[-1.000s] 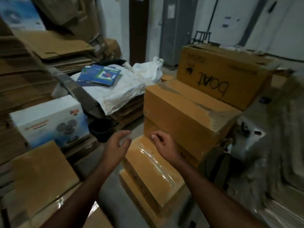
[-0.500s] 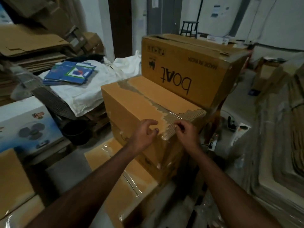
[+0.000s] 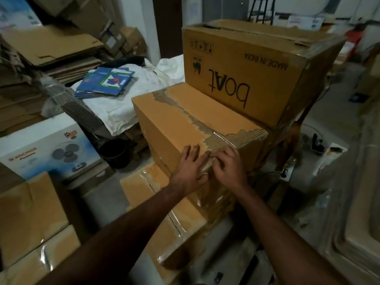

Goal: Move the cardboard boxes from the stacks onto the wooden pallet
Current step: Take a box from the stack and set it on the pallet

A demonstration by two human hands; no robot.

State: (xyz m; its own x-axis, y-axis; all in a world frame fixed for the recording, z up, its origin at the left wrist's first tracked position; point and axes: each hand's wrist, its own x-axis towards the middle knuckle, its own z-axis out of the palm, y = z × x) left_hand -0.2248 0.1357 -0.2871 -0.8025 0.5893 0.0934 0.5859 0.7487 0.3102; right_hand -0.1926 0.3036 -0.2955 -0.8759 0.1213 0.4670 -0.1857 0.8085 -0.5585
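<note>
step: getting hands on the top box of the near stack, lift not yet begun (judgement)
target box: torn-top box, brown carton with the paper skin ripped along its taped seam, sits on top of another carton in the stack, just in front of the boAt box
left hand: left hand flat on the near top edge of the torn-top box, fingers straight and slightly spread, thumb down on the front face, pressing not gripping
right hand: right hand at the same near edge, touching the left hand's fingertips, fingers bent down onto the torn tape strip; whether it pinches the tape or just presses, cannot tell
lower boxes: taped flat boxes below and nearer the camera, under both forearms
pallet: wooden pallet not clearly in view; slats low right of the stack too dark to call
next move: hands need to part and slide to opposite ends or under the bottom edge for a two-handed lift; both at one corner gives no balance
risk: torn skin and loose tape are a poor hold, could peel
clutter: fan box left, white sack with blue leaflets behind
</note>
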